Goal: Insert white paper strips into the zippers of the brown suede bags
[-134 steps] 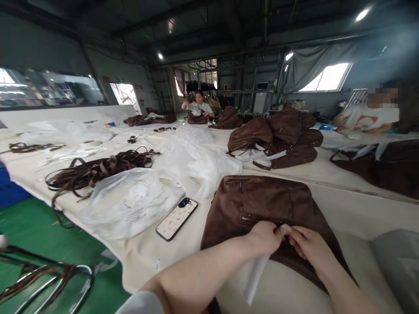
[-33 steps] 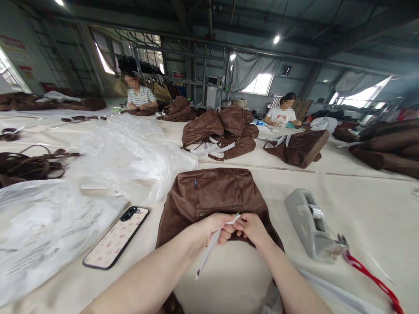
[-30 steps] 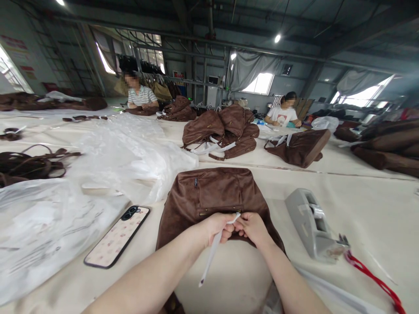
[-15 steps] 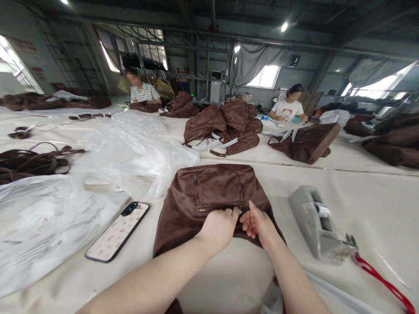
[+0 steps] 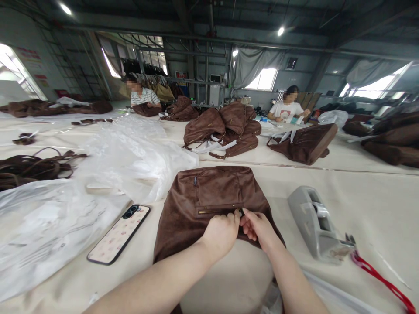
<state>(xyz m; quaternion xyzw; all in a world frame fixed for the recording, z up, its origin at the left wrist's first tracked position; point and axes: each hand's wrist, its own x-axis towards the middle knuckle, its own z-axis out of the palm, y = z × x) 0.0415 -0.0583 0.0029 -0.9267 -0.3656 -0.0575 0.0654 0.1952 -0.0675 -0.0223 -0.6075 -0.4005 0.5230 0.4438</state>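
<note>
Dark steel beams (image 5: 322, 72) cross the top of the frame, with a bright window (image 5: 263, 79) right of centre. Below them a pale table (image 5: 353, 200) spreads from edge to edge, strewn at left with clear plastic sheeting (image 5: 131, 152) and brown straps (image 5: 39, 168). Heaped brown bags (image 5: 235, 122) sit just above centre; behind, one person in a striped top (image 5: 145, 97) and another in a white top (image 5: 288, 109) are at work.

One brown bag (image 5: 219, 189) lies flat at lower centre, its narrower straight edge pointing to the top of the frame, its sides flaring downward. Its longer span seems to run left to right — forearms cover part of it — and so does its zip (image 5: 206, 212).

Both hands meet at the zip's right end. On the left hand (image 5: 222, 233) the fingers are curled in; on the right hand (image 5: 257, 226) thumb and fingertips are drawn close — what either holds is too small to tell. A phone (image 5: 116, 237) lies left of the bag, a grey tape dispenser (image 5: 303, 218) right.
</note>
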